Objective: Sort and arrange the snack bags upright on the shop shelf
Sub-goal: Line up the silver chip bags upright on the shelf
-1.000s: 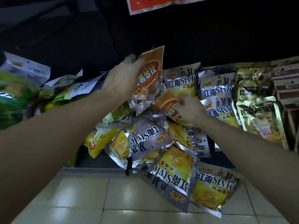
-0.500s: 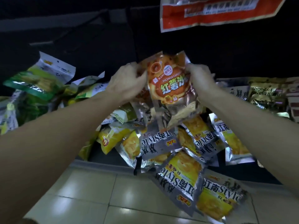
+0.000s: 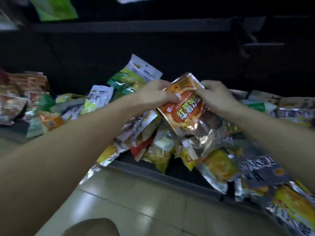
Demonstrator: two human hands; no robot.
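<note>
Shelf (image 3: 158, 169), low, dark front edge running from lower left up toward the right, dark back panel above. Far left end: mixed brown and red bags (image 3: 20, 92), blurred, lying flat. Next along: green-and-white bags (image 3: 134, 77), leaning and tilted, none squarely upright. Centre: left hand (image 3: 156, 95) pinching the left side of an orange snack bag (image 3: 185, 106), thumb across its printed face; right hand (image 3: 216, 97) gripping the bag's right upper edge, fingers curled. The bag is held tilted above the heap, its clear lower half touching the bags beneath. Below it: a loose pile of yellow and silver bags (image 3: 160, 150) spilling over the shelf's front edge. Right end: yellow-and-grey bags (image 3: 265, 178) overhanging the edge toward the tiled floor (image 3: 136, 201). Open room: the dark space above the heap behind both hands.
</note>
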